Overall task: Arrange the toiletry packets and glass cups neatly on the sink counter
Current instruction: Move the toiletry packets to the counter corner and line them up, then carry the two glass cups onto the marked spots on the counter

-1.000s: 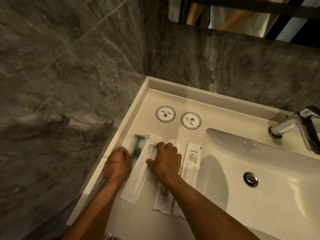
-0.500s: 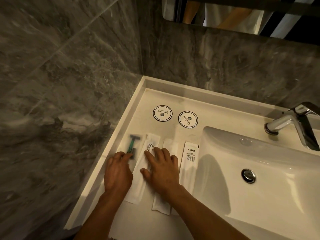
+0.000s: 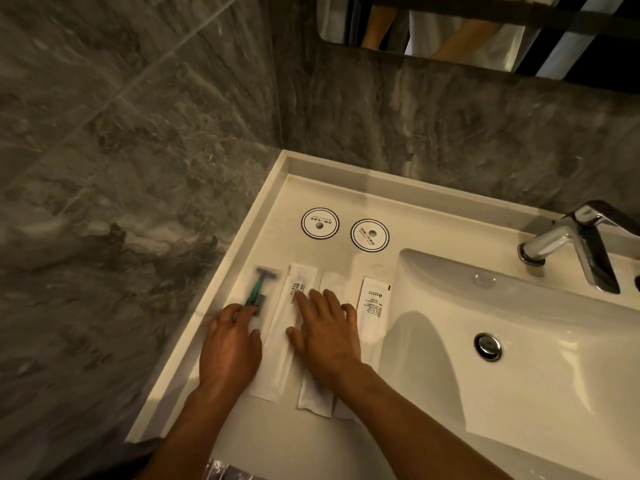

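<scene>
Several toiletry packets lie side by side on the white counter (image 3: 346, 202), left of the basin. A clear razor packet (image 3: 260, 285) with a green razor is leftmost, and my left hand (image 3: 230, 344) rests flat on its near end. Beside it lies a long white toothbrush packet (image 3: 277, 344), then a narrower white packet (image 3: 317, 396). My right hand (image 3: 325, 334) lies flat, fingers spread, over these two. A printed white sachet (image 3: 373, 303) lies nearest the basin. No glass cups are visible.
Two round paper coasters (image 3: 319, 223) (image 3: 369, 234) sit at the back of the counter. The basin (image 3: 519, 358) with a chrome tap (image 3: 571, 244) fills the right. Grey marble walls close in the left and back. A crinkled clear wrapper (image 3: 225, 471) shows at the bottom edge.
Both hands went from curled fingers to lying flat on the packets. The packets now lie straighter and more parallel.
</scene>
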